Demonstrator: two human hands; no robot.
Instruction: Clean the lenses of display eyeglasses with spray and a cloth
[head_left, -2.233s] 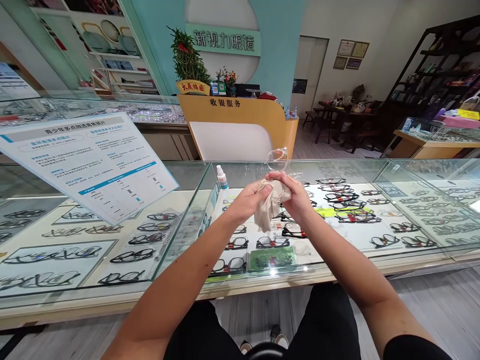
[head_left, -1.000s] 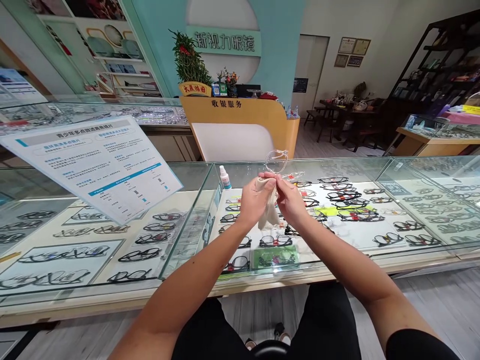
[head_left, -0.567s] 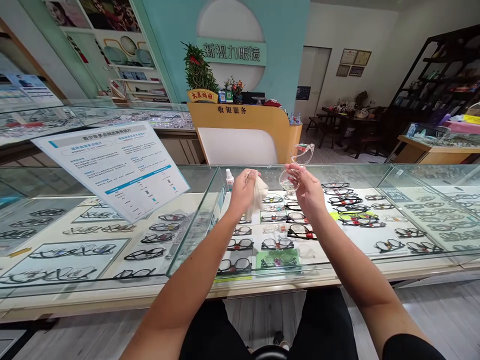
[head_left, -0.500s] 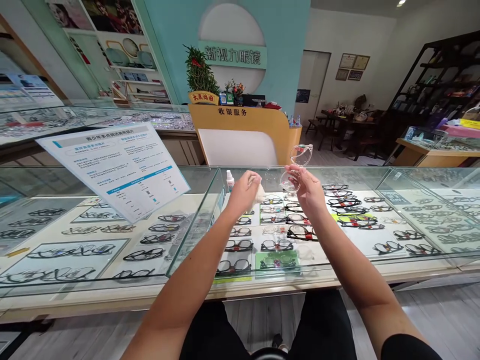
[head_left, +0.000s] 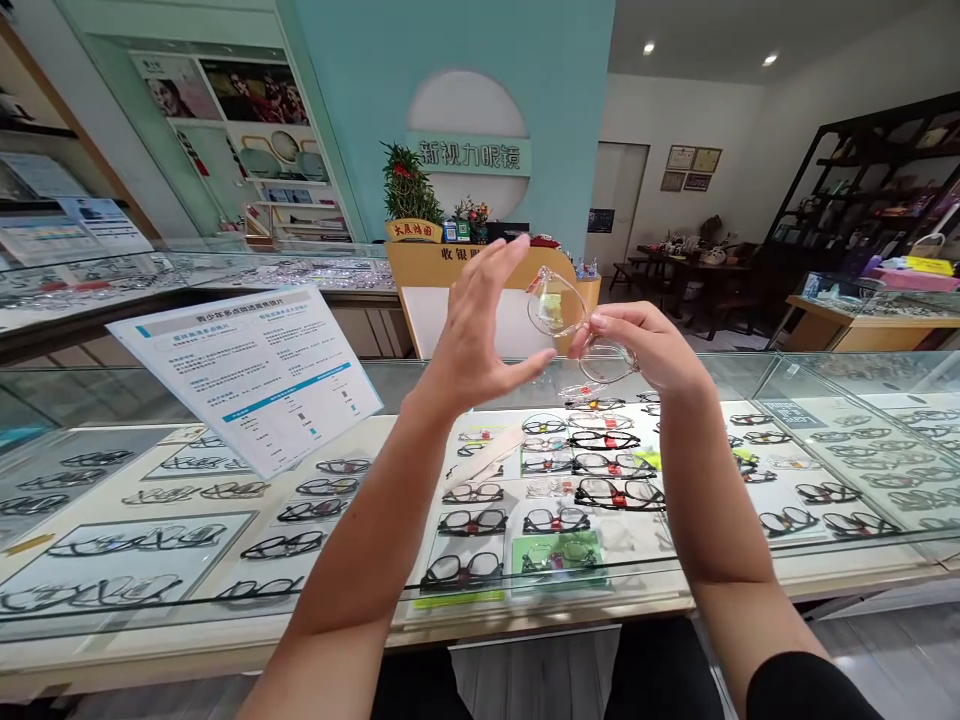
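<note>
My right hand (head_left: 641, 345) pinches a pair of clear-framed eyeglasses (head_left: 583, 318) near the bridge, holding them tilted above the glass counter. One lens is up to the left, the other lower right beside my fingers. To their left, my left hand (head_left: 480, 335) is open and empty, its thumb and fingers spread apart close to the upper lens. A pale cloth (head_left: 486, 456) lies on the counter glass below my left hand.
Rows of eyeglasses (head_left: 556, 520) lie inside the glass display counter (head_left: 525, 598). A printed sheet (head_left: 251, 375) stands tilted on the left. Beyond is a wooden cashier desk (head_left: 397, 262) with a potted plant (head_left: 409, 185). A dark shelf (head_left: 862, 180) stands at the right.
My left hand has let go of the cloth, risen and opened beside the eyeglasses. My right hand has turned the eyeglasses to lean left. The small white bottle is now out of sight.
</note>
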